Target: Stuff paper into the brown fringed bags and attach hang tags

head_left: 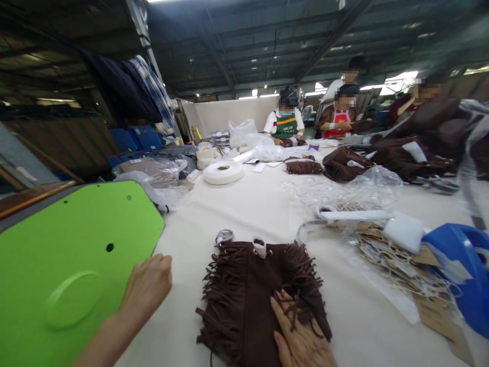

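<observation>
A dark brown fringed bag (262, 290) lies flat on the white-covered table in front of me, with small metal eyelets and a white wrapped piece (260, 248) at its top edge. My right hand (301, 331) rests on the bag's lower right, fingers stretched out and flat, some fringe strands lying over them. To the left, my left hand (151, 280) is closed in a fist beside the edge of a bright green board (126, 219). Whatever its fingers may hold is hidden. Just beyond the bag's top left corner sits a small clear-and-grey roll (224, 236).
At right are tags with strings (397, 260), a blue tape dispenser (462, 270) and clear plastic (351, 188). A white tape roll (223, 172) stands farther back. More brown fringed bags (344, 163) lie beyond. Several people, one in a green apron (286, 126), work across the table.
</observation>
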The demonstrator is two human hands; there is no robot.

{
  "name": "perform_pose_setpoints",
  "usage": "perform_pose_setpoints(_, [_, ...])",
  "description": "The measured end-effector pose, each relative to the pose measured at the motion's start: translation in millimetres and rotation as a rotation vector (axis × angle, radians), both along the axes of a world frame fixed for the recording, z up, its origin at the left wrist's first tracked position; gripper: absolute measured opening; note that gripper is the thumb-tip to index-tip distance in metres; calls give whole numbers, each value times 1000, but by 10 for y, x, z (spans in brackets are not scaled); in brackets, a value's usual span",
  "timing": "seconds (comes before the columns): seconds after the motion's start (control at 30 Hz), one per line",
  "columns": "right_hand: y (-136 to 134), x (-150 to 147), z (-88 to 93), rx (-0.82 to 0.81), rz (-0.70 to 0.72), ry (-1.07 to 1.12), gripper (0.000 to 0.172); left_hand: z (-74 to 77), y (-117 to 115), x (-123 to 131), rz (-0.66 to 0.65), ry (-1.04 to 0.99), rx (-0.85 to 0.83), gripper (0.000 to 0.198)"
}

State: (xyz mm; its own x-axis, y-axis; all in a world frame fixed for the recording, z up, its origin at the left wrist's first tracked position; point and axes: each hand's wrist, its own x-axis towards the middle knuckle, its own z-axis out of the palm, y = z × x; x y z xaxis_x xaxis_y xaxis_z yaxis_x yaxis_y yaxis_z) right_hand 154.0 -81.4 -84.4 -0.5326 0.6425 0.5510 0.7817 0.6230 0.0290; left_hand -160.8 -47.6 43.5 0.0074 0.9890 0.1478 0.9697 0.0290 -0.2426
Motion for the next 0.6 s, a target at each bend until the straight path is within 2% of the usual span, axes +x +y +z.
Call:
perform_pose_setpoints(0.03, [-6,-2,9,-12,3,1,62,-22,-36,226,-61,-51,116,29])
perform_pose_setpoints(0.1, [-21,-3,37,-25,-8,-25,58,-206,-109,767,-299,-149,276,29])
perform_pose_setpoints(0.17, [-30,10,74,-15,-36,-54,55,-520,-178,1241,-468,-168,324,35])
perform_pose_setpoints(0.2, [-27,25,96,-13,-44,-69,54,-691,-206,1405,-507,-161,338,38])
perform_pose_setpoints(0.23, [-17,49,120,-13,-52,-77,54,-850,-225,1510,-484,-143,300,42])
perform_pose_setpoints(0.3, [23,122,173,-26,-80,-64,51,-1086,-230,1570,-455,-127,288,46])
perform_pose_setpoints(0.33, [50,170,200,-41,-112,-38,49,-1152,-220,1550,-449,-120,283,48])
perform_pose_setpoints(0.4, [102,282,252,-116,-191,71,43,-1190,-192,1482,-462,-112,280,48])
perform_pose_setpoints(0.5, [139,448,343,-406,-273,421,38,-1155,-165,1420,-463,-108,251,49])
perform_pose_setpoints(0.6, [119,581,478,-776,-270,944,44,-1166,-158,1401,-469,-126,227,49])
